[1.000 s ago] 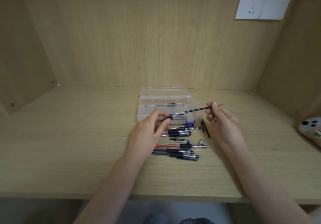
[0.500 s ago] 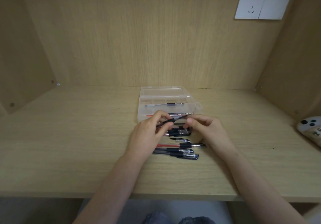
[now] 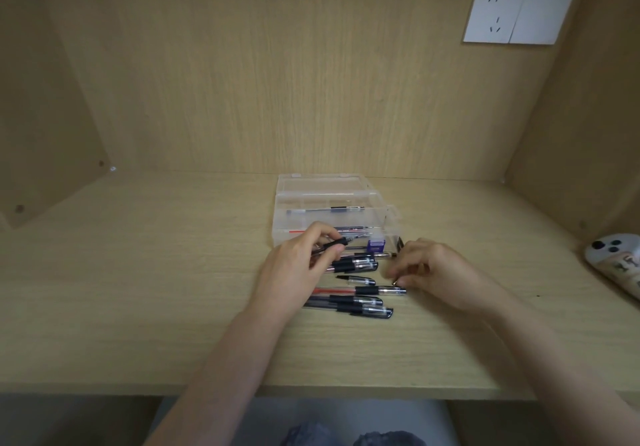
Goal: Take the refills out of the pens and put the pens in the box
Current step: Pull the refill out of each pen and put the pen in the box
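Left hand (image 3: 298, 265) pinches a pen barrel (image 3: 341, 240) just before the box (image 3: 332, 199), ready for boxing; right hand (image 3: 429, 269) pinches a small tip piece (image 3: 394, 282) beside it.

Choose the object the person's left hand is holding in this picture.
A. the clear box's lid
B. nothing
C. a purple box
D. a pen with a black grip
D: the left hand pinches a pen with a black grip just in front of the clear plastic box.
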A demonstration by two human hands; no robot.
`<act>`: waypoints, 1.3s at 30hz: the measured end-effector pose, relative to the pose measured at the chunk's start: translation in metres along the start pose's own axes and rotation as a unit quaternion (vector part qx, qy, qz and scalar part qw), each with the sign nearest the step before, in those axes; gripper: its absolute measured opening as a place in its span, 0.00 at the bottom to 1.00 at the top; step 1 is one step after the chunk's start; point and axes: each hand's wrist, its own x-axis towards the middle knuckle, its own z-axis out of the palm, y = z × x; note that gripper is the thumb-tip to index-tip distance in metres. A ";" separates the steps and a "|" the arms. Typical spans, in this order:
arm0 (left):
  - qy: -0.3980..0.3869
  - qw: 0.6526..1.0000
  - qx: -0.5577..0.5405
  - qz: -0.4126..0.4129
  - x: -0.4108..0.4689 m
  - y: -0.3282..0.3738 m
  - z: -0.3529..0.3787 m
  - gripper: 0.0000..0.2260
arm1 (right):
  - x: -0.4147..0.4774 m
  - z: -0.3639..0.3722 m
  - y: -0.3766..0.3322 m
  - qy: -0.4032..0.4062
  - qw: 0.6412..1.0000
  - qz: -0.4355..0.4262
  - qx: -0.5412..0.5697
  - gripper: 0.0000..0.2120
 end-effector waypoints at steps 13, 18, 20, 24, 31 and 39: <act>-0.008 1.000 0.008 0.004 0.001 0.000 0.001 0.08 | 0.018 0.006 -0.020 0.225 0.901 0.077 0.363 0.03; -0.007 1.000 0.008 0.004 0.000 0.000 0.000 0.07 | 0.021 0.022 -0.018 0.206 0.887 0.070 0.407 0.03; -0.007 1.000 0.009 0.005 0.001 0.000 0.001 0.07 | 0.020 0.022 -0.020 0.200 0.877 0.050 0.433 0.03; -0.012 1.000 0.016 0.006 0.001 0.001 0.001 0.08 | 0.017 0.021 -0.023 0.190 0.862 0.024 0.470 0.03; -0.008 1.000 0.023 0.008 0.000 0.003 -0.001 0.08 | 0.015 0.022 -0.026 0.165 0.867 0.017 0.471 0.04; -0.016 0.999 0.030 0.014 0.000 0.006 -0.001 0.07 | 0.018 0.024 -0.028 0.142 0.877 0.012 0.459 0.05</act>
